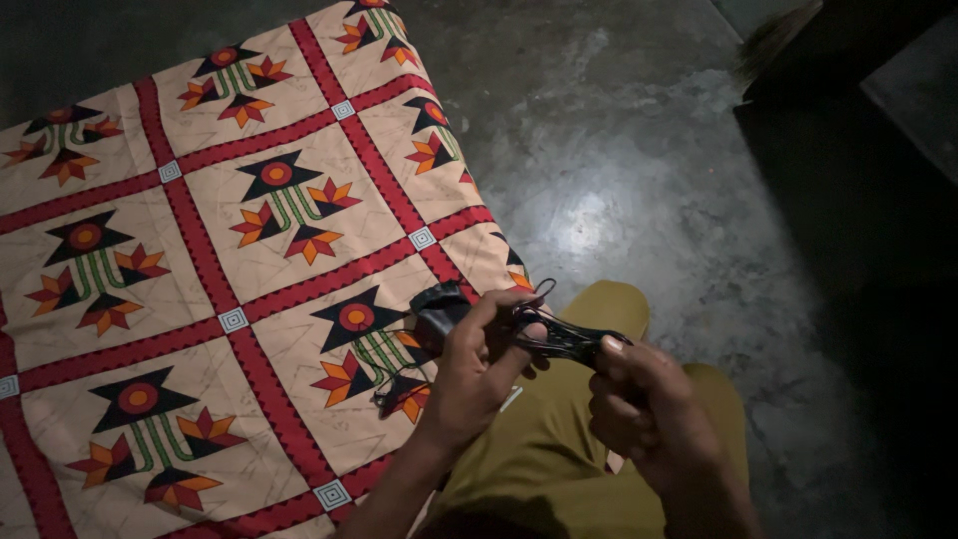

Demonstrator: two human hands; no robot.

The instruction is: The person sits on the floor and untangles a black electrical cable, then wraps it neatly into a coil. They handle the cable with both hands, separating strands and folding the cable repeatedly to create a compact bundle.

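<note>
Low in the middle of the frame, my left hand (pixel 477 367) pinches one end of a bundle of thin black cords (pixel 555 336), fingers closed around it. My right hand (pixel 639 409), just to the right, is curled shut on the other end. A small black pouch-like thing (pixel 437 307) sits against my left fingers. The patterned cloth (pixel 200 260) of beige squares, red bands and orange stars fills the left side, with grey concrete floor (pixel 639 180) at upper right.

Bedsheet (pixel 200 250) was printed cloth, matt, slightly creased. Floor (pixel 619 180) was bare concrete, worn smooth, faint sheen under light. Black cord (pixel 559 339) looked glossy plastic. Trousers (pixel 559 449) were matt olive cloth.
</note>
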